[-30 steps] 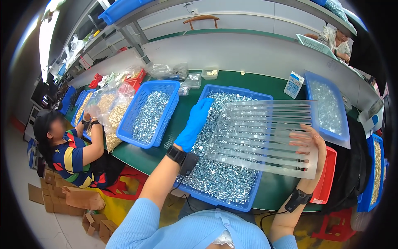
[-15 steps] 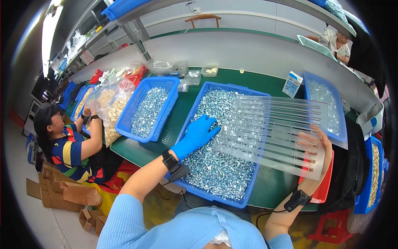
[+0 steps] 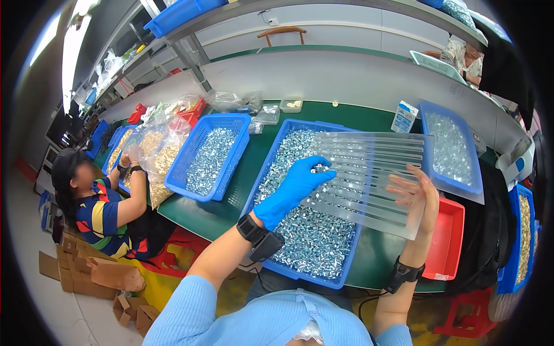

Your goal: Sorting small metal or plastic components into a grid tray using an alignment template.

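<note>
My left hand (image 3: 297, 187), in a blue glove, is curled above the large blue basket (image 3: 262, 184). Small shiny metal pieces (image 3: 319, 168) show between its thumb and fingers. The basket is filled with a heap of silvery-blue metal pieces (image 3: 311, 248). Beside the glove, a clear plastic sheet with long parallel slots (image 3: 375, 199) is tilted over the basket's right half. My bare right hand (image 3: 420, 196) grips its right edge, with the fingers seen through the plastic behind it. Some pieces are visible through the sheet.
A second blue basket (image 3: 182, 173) of metal pieces stands to the left, by plastic bags (image 3: 164, 150) of pale pieces. A co-worker (image 3: 104, 202) sits there. On the right are a red tray (image 3: 447, 236), a blue tray (image 3: 453, 147) under clear plastic and a small carton (image 3: 405, 117).
My left hand has risen off the heap and moved right, its fingers curling. The slotted sheet and my right hand have shifted left, uncovering more of the red tray.
</note>
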A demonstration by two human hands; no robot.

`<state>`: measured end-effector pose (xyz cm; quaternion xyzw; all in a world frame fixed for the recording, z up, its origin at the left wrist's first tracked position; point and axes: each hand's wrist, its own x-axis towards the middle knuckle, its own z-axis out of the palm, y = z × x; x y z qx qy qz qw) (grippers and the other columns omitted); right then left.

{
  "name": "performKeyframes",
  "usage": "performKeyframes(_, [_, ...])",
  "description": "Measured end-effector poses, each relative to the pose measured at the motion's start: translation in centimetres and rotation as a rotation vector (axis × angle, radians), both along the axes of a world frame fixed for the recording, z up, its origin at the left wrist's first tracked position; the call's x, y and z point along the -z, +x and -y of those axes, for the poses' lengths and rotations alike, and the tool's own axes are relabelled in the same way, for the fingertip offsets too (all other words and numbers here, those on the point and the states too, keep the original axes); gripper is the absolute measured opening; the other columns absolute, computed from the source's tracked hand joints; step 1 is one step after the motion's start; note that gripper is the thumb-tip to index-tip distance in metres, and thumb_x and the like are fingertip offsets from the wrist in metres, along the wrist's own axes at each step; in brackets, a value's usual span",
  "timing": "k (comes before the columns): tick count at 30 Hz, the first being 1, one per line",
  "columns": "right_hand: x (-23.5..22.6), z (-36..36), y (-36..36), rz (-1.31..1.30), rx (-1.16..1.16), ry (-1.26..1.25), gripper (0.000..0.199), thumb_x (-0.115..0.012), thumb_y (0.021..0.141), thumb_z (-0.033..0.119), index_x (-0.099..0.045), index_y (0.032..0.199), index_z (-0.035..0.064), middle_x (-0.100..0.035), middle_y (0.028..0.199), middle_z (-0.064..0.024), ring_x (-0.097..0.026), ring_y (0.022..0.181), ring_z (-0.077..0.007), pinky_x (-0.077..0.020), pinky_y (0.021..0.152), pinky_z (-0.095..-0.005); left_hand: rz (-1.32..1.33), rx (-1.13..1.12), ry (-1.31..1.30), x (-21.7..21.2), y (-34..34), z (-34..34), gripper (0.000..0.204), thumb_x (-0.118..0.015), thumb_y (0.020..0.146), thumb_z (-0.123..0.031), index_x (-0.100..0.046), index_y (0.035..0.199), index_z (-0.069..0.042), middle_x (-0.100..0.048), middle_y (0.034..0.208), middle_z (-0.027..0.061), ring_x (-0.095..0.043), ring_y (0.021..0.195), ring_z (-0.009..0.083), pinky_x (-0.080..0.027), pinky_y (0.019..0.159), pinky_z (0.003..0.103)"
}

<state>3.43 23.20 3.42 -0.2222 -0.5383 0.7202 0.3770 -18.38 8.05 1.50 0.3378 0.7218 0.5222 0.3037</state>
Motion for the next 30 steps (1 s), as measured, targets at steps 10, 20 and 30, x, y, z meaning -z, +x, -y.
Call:
performKeyframes(10, [-0.1,-0.1,0.1,0.005,-0.029,-0.012,0.056,-0.04,0.088,0.04,-0.046,0.122,-0.0041,-0.063,0.098,-0.0249,-0.066,0.08,-0.0299,-0.0477,0.055,-0.0243,0.738,-0.501,0.483,3.0,-1.3,1.0,0.015,-0.058,0.086,-0.019,-0.059,0.092,-0.005,-0.054,0.075,0.0018,-0.054,0.065,0.0128,-0.046,0.055,0.027])
performKeyframes(20, [0.1,-0.3,0.2,-0.019,-0.053,-0.039,0.054,-0.043,0.089,0.04,-0.045,0.121,-0.0038,-0.063,0.096,-0.0248,-0.066,0.08,-0.0294,-0.0489,0.059,-0.0284,0.948,-0.398,0.805,3.4,-1.4,0.6,0.017,-0.053,0.089,-0.017,-0.057,0.091,0.0,-0.056,0.079,0.0074,-0.058,0.081,0.0232,-0.049,0.081,0.038])
performKeyframes(30, [0.4,-0.5,0.0,0.001,-0.052,-0.019,0.054,-0.039,0.089,0.04,-0.045,0.122,-0.0028,-0.063,0.099,-0.0243,-0.066,0.081,-0.0301,-0.0477,0.058,-0.0249,0.636,-0.263,0.637,0.9,2.3,0.0,0.036,-0.043,0.095,-0.034,-0.057,0.101,-0.001,-0.063,0.088,0.011,-0.058,0.093,0.0232,-0.044,0.087,0.035])
